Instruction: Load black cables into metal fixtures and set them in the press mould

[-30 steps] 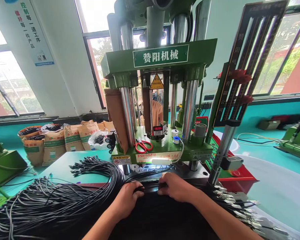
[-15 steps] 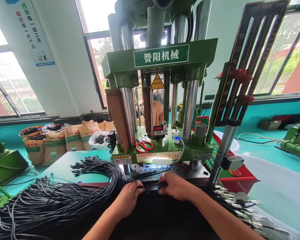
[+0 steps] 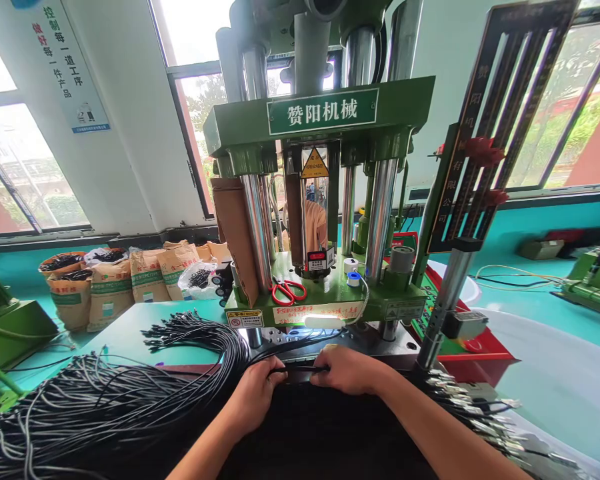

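Note:
Between my hands runs a short stretch of black cable [image 3: 300, 369], held level in front of the press bed. My left hand [image 3: 256, 392] pinches it on the left, thumb and fingers closed. On the other side my right hand [image 3: 347, 370] grips it, with fingertips partly hidden. More black cables run behind my hands over the metal bed [image 3: 275, 339] of the green press [image 3: 330, 293]. A big bundle of black cables [image 3: 130, 393] lies to the left. Right of my hands, cable ends with pale metal connectors [image 3: 485, 413] are spread out.
Red-handled scissors [image 3: 289, 292] and a white-and-blue tape roll [image 3: 353, 279] rest on the press ledge. A steel post [image 3: 443, 307] rises at right, beside a red tray [image 3: 480, 357]. Paper sacks [image 3: 110, 290] stand at the back left.
The black cable between my hands has come up slightly and shows more clearly. Both hands have shifted a little; my right hand moved slightly left.

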The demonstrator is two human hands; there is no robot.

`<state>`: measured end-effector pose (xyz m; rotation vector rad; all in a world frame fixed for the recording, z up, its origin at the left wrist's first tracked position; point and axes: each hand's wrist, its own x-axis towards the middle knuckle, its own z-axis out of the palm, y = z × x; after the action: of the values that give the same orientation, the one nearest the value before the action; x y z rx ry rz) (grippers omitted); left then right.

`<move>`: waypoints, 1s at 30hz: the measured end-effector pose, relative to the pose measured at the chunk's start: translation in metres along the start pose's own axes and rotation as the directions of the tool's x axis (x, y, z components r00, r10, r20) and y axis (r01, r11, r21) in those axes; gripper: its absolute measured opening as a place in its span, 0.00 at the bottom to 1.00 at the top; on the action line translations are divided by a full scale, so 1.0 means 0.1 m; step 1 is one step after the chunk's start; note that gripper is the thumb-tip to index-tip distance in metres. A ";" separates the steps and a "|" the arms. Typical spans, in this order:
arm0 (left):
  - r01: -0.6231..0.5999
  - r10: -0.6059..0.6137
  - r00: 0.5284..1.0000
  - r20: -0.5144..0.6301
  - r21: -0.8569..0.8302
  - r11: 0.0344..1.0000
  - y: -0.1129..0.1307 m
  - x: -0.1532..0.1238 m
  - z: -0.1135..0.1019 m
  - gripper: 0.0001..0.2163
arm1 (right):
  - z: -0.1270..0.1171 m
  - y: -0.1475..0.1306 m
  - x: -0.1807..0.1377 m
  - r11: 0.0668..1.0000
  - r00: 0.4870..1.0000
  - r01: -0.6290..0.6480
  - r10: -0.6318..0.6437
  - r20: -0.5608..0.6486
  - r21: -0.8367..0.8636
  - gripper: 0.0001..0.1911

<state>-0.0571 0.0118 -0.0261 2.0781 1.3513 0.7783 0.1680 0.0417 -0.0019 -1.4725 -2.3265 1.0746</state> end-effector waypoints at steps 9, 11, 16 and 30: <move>0.098 -0.085 0.993 0.088 -0.166 0.981 0.05 0.00 -0.03 0.10 | 0.05 -0.01 0.01 0.997 0.997 -0.038 0.042 -0.071 0.060 0.07; 0.116 -0.103 0.992 0.071 -0.222 0.968 0.03 0.01 -0.01 0.09 | 0.05 -0.01 0.01 0.998 0.997 -0.003 0.009 -0.081 0.069 0.07; 0.130 -0.121 0.991 0.050 -0.259 0.957 0.00 0.05 0.01 0.08 | 0.05 -0.03 0.03 0.995 0.999 0.053 -0.052 -0.014 0.082 0.08; 0.047 -0.040 0.998 0.056 -0.129 0.990 0.04 0.01 -0.02 0.11 | 0.13 -0.05 0.08 0.997 0.995 0.074 -0.076 -0.066 -0.035 0.10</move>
<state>-0.0561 0.0115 -0.0220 1.9480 1.2780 0.7666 0.1539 0.0409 -0.0100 -1.3977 -2.3429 0.9582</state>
